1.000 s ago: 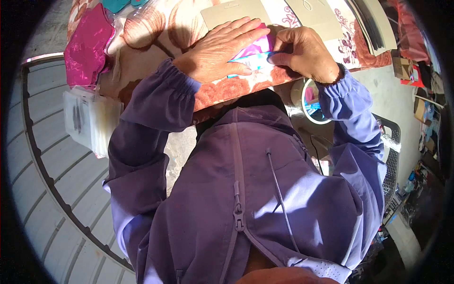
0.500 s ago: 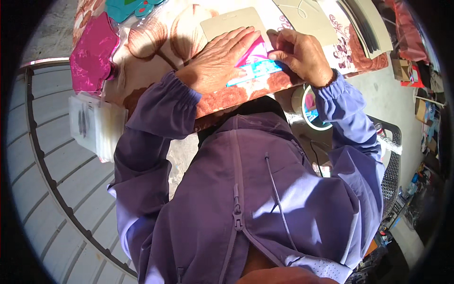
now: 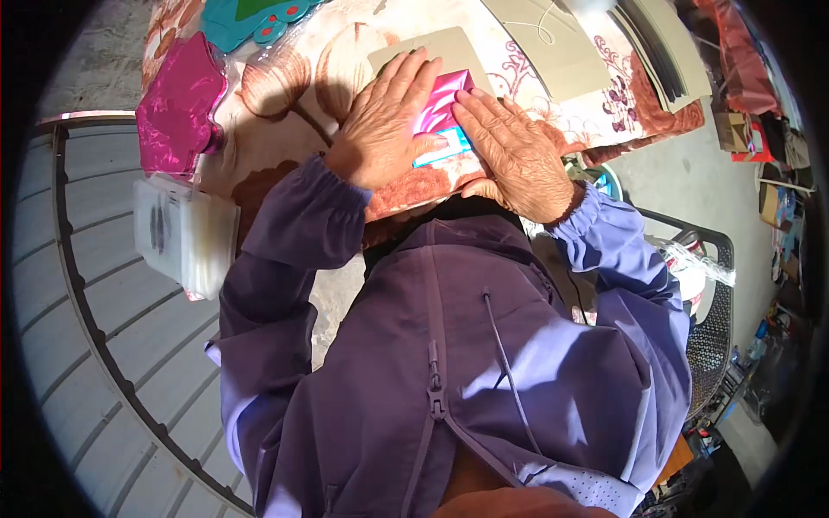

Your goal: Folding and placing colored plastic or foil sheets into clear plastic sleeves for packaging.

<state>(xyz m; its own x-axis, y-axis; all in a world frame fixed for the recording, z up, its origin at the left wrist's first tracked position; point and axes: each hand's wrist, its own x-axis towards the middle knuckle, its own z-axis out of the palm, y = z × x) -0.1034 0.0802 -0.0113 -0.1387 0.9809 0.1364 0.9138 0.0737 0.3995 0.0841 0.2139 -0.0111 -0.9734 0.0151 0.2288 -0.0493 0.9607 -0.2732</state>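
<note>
Between my two hands lies a shiny pink foil piece (image 3: pixel 448 87), flat on a beige card (image 3: pixel 449 42) near the table's front edge. Along its near side runs a blue-and-white strip (image 3: pixel 449 149). My left hand (image 3: pixel 380 121) rests flat with fingers stretched out, covering the left part of the foil and card; its thumb touches the strip. My right hand (image 3: pixel 522 157) also lies flat and open, its fingertips on the right edge of the foil. Both palms hide parts of the foil, strip and card.
A floral cloth covers the table (image 3: pixel 285 69). Magenta foil shapes (image 3: pixel 177 108) and a teal foil shape (image 3: pixel 237 24) lie at left. Clear plastic sleeves (image 3: pixel 181 233) hang by the left edge. Beige cards (image 3: pixel 553 47) and a card stack (image 3: pixel 665 56) sit at right, above a dark chair (image 3: pixel 712 337).
My right hand has gone from a pinch at the foil's right edge to lying flat, shifting left and nearer. More pink foil shows, lying flatter. My left hand stays pressed down.
</note>
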